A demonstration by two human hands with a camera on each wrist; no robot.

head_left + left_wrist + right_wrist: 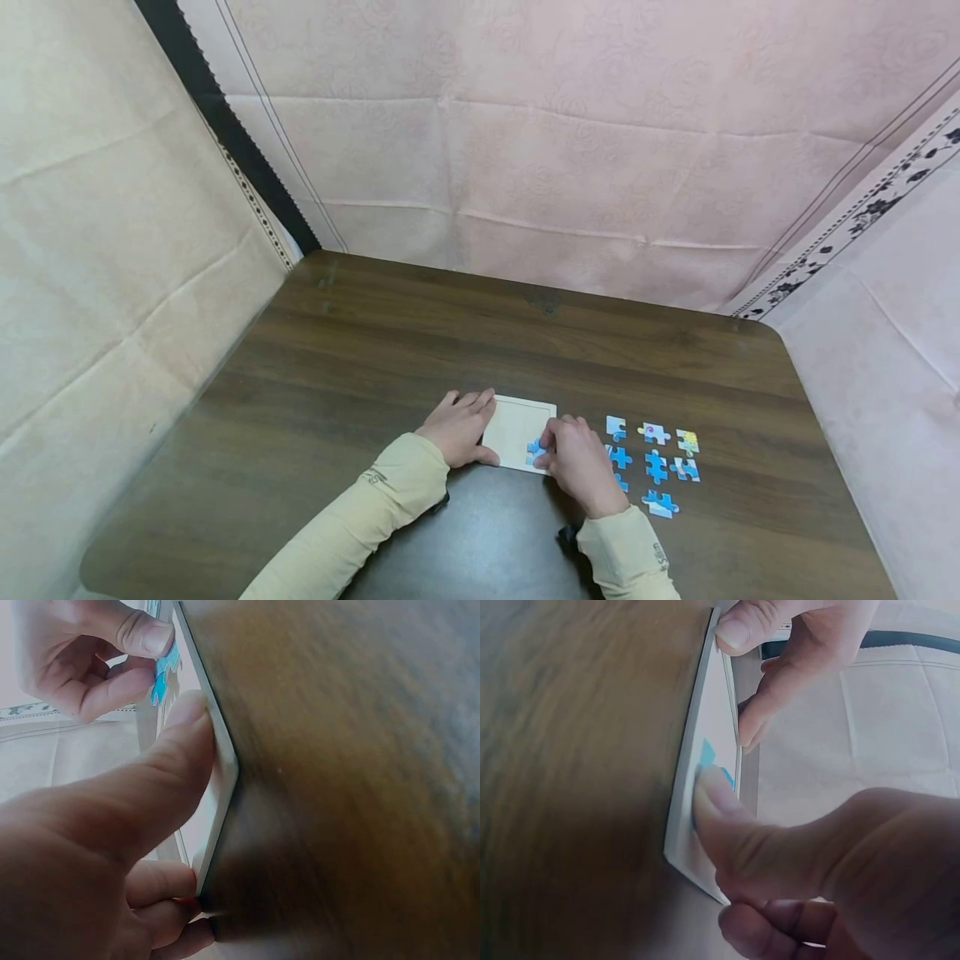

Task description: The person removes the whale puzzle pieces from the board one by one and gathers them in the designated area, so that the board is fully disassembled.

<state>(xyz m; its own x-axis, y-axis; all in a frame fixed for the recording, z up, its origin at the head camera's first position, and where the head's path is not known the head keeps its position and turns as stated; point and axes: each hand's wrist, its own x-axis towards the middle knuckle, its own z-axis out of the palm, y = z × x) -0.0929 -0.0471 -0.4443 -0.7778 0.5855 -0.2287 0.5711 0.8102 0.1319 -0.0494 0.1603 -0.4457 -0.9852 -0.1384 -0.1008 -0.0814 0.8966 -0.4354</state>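
Observation:
A pale square puzzle tray (510, 427) with a raised rim lies on the table. My left hand (463, 427) rests at its left side, thumb on the near rim and the other fingers stretched along the left edge. In the tray's near right corner are blue jigsaw pieces (534, 447), partly covered by my right hand (581, 460). That hand pinches a blue piece (171, 660) between thumb and bent fingers, down at the tray surface. From the right wrist, the thumb (718, 796) presses beside more blue (706, 754).
Several loose jigsaw pieces (656, 467) lie in rough rows right of the right hand, blue ones and one yellowish piece (687, 441). The brown wooden table (360, 350) reaches back to a pale cloth hanging (525, 167), with more cloth at both sides.

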